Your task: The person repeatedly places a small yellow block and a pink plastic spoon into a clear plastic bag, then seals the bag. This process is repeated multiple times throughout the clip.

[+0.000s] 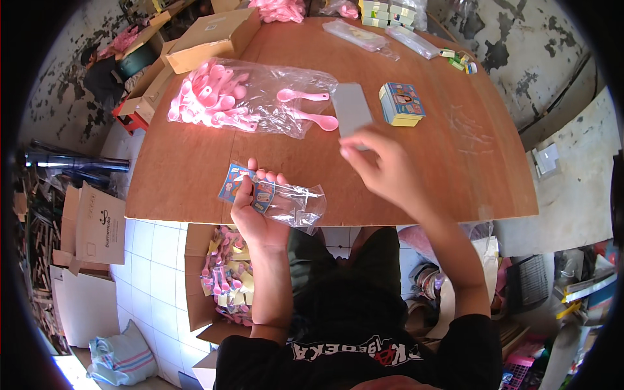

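Observation:
My left hand is closed around a blue printed card and a clear plastic sleeve, over the table's front edge. The sleeve's free end hangs to the right. In a pinch, my right hand is at the near end of a flat grey rectangle; whether anything is between its fingertips is hidden. Farther left lies a large clear bag of pink spoons. A pink spoon lies by the bag's right end. A stack of blue printed cards stands right of the grey rectangle.
A cardboard box sits at the table's far left. Clear packets and small green-and-white boxes lie toward the back. Below the table's front edge, an open carton holds packed pink spoons. The wooden table has a curved rim.

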### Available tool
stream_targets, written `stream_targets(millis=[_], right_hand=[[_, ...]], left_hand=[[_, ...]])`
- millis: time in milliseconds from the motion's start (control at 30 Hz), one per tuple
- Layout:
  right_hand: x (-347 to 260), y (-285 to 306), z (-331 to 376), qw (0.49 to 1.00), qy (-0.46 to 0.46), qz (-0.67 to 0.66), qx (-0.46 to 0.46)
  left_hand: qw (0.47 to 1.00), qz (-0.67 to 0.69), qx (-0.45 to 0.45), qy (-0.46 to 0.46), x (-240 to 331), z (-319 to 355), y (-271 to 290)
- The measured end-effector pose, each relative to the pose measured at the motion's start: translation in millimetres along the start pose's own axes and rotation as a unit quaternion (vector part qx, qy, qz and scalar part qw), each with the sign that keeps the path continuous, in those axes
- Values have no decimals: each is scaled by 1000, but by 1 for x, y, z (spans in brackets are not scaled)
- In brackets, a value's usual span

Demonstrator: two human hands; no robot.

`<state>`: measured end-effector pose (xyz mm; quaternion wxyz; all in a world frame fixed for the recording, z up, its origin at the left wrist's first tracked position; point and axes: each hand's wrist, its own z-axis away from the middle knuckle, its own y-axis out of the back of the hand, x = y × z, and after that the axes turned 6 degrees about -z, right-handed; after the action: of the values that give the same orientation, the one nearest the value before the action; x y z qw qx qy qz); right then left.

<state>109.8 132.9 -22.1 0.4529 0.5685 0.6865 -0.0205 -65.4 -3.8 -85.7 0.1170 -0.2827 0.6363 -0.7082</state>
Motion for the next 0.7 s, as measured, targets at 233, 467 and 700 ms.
stream_targets(millis=[233, 467, 700], right_hand=[[75, -49, -81, 988, -39, 88, -118], [74, -87, -114, 947, -21, 245, -207], [76, -57, -101, 989, 14, 40, -145]], left_hand=[[1000, -9, 5, 11, -18, 4, -9], [1000, -24, 6, -4, -17, 8, -15], [999, -30, 33, -27, -13, 2, -18]])
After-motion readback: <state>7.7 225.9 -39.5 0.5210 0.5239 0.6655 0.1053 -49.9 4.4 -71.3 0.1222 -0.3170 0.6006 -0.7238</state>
